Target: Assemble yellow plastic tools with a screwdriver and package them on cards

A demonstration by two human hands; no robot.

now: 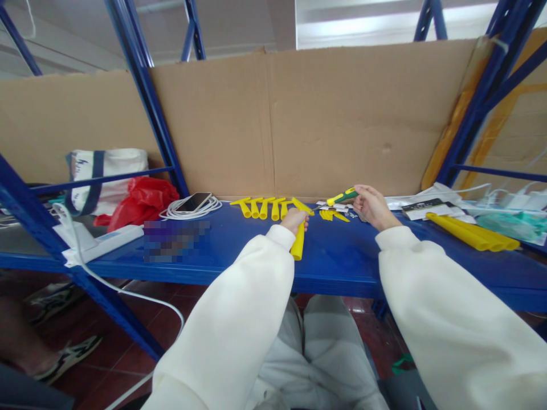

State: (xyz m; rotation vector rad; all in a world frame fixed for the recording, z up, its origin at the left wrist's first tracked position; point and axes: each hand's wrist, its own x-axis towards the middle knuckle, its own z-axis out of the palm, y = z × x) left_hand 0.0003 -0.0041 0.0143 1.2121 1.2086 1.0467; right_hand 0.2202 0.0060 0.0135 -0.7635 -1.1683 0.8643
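Note:
My left hand [294, 220] is closed around a yellow tube-shaped plastic part [298, 246], whose wide end points down toward the front edge. In my right hand [371, 203] is a screwdriver [343, 196] with a yellow and green handle. The screwdriver's shaft points left, its tip close to my left hand; whether it touches the part I cannot tell. Behind my left hand stands a row of several yellow T-shaped parts [264, 208]. Between my hands lie small yellow pieces [329, 215] and what look like small metal bits [352, 215].
Longer yellow tubes [472, 232] lie at the right beside black-and-white packets [427, 208]. At left are a phone [194, 203] on a coiled white cable [171, 212], a red plastic bag [143, 199] and a white power strip [105, 242]. Cardboard [342, 114] backs the blue shelf [243, 250].

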